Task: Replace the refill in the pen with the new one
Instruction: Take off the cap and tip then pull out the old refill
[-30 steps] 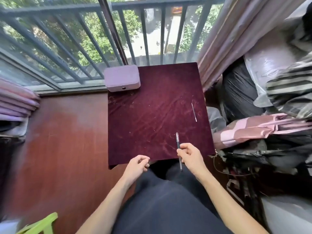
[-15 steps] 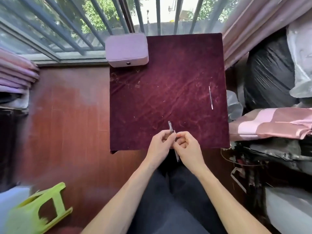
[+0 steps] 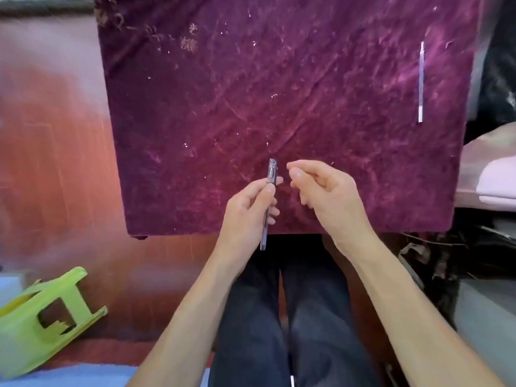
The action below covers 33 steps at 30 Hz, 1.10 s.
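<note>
My left hand [image 3: 248, 208] grips a slim dark pen [image 3: 270, 180] with a clear cap, held upright over the near edge of the maroon velvet table [image 3: 279, 93]. The capped end points away from me and the lower end pokes out below my palm. My right hand [image 3: 324, 188] hovers just to the right of the pen, fingers loosely curled with nothing in them, thumb and forefinger close to the cap. A thin white refill [image 3: 421, 82] lies alone on the cloth near the table's right edge, far from both hands.
A lime green plastic stool [image 3: 47, 314] lies tipped on the reddish wooden floor at the lower left. Dark bags and pink fabric [image 3: 491, 180] crowd the table's right side. My legs in dark trousers are under the near edge.
The pen passed from my right hand into my left. Both hands met on it, then my right hand let go and drew slightly right. The view tilted down and closer.
</note>
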Available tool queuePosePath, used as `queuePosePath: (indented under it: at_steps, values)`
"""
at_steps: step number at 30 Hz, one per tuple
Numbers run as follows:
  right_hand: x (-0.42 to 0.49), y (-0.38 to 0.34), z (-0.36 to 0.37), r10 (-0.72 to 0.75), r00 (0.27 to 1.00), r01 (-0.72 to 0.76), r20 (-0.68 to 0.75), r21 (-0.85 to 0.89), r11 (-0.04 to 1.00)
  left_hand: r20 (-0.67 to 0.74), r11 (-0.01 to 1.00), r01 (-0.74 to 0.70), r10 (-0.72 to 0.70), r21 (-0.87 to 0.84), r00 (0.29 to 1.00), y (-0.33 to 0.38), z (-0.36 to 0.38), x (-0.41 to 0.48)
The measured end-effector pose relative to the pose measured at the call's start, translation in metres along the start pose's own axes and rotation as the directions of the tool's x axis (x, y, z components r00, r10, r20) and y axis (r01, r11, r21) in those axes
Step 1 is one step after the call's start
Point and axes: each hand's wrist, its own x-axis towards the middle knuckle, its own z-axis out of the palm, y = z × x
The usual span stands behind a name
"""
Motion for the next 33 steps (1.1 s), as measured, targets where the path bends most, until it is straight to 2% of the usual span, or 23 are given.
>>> queuePosePath:
  at_steps: [6,10,13,19,27,33]
  values:
    - [0.035,0.011,0.010,-0.059,0.995,0.059,0.082,-0.002,0.998,-0.010,0.997,-0.076,0.076,0.007,0.997,-0.023,0.003,0.028]
    - [0.046,0.015,0.013,-0.070,0.997,0.069,0.042,0.024,0.997,-0.031,0.989,-0.147,0.146,-0.013,0.989,-0.024,0.008,0.040]
    - [0.054,0.013,0.016,-0.064,0.997,0.063,0.032,0.050,0.997,-0.045,0.987,-0.153,0.151,-0.055,0.988,-0.020,0.011,0.046]
    - [0.062,0.013,0.019,-0.064,0.995,0.058,0.081,0.068,0.996,-0.078,0.985,-0.170,0.169,-0.010,0.983,-0.013,0.016,0.055]
    - [0.070,0.015,0.032,-0.077,0.996,0.081,-0.035,0.108,0.991,-0.170,0.962,-0.273,0.268,-0.007,0.948,-0.007,0.019,0.066]
    - [0.073,0.016,0.037,-0.062,0.997,0.066,-0.040,0.118,0.991,-0.209,0.954,-0.299,0.293,0.003,0.933,-0.010,0.019,0.068]
